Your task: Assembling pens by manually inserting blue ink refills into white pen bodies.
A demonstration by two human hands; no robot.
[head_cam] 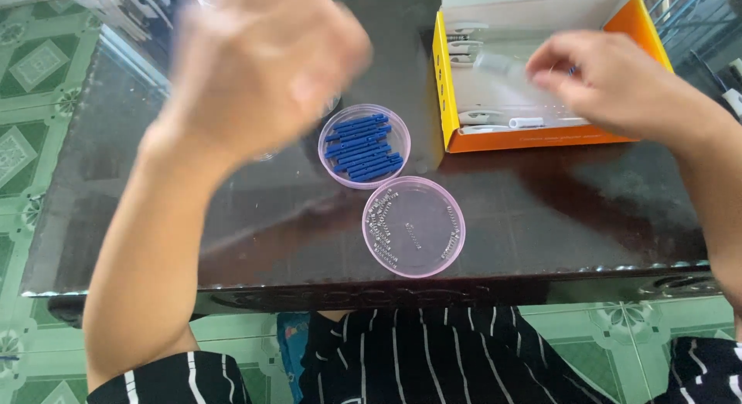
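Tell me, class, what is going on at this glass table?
A person sits at a dark glass-topped table. The right hand holds a clear tube over an open orange box. The left hand is raised and blurred, holding nothing visible. Two round pink dishes sit between: one holds blue sticks, the other small metal springs.

We saw bare forearms and two bare hands — left hand point(259, 64), right hand point(610, 83) — with black, white-striped clothing along the frame's bottom edge.
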